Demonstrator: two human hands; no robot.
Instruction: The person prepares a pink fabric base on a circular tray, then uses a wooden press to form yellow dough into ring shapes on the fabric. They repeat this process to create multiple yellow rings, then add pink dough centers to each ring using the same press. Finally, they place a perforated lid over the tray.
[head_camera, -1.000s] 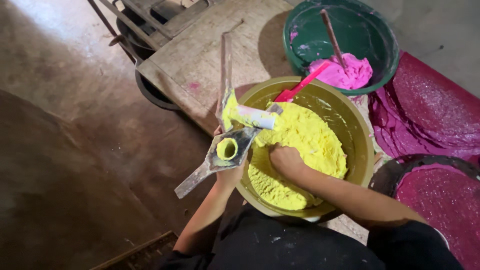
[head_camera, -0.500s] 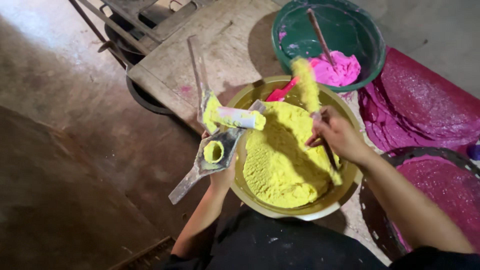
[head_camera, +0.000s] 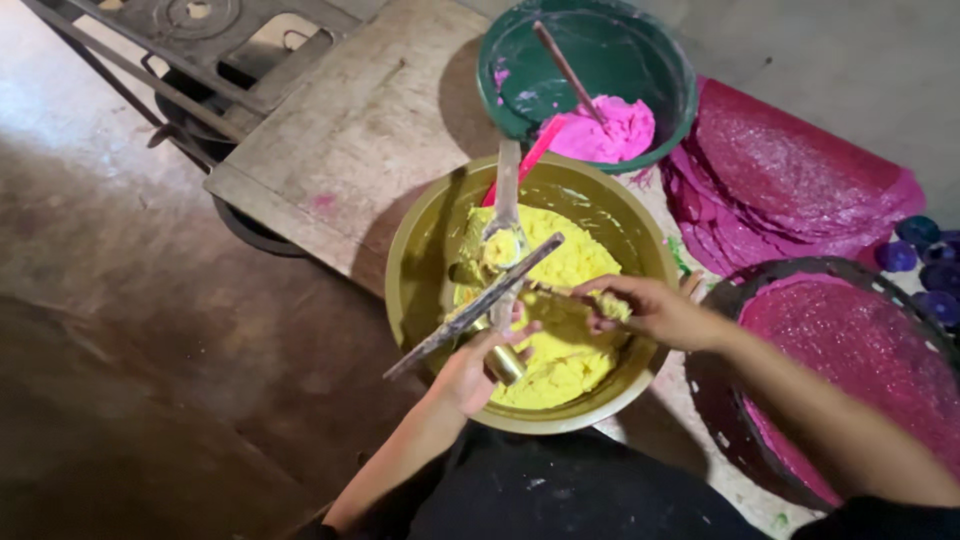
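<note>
Your left hand (head_camera: 478, 368) is closed around a metal press tool (head_camera: 497, 290) with long handles, held tilted over the yellow-green basin (head_camera: 425, 235). Your right hand (head_camera: 648, 308) pinches a small lump of yellow dough (head_camera: 560, 340) just beside the tool, fingers together on it. The dough mass sits in the basin, right under both hands. Keep the tool steady above the bowl so crumbs drop back in — and feed the lump squarely into its cup rather than smearing the rim. The green tub (head_camera: 520, 60) of pink dough (head_camera: 600, 130) stands behind, near but apart.
</note>
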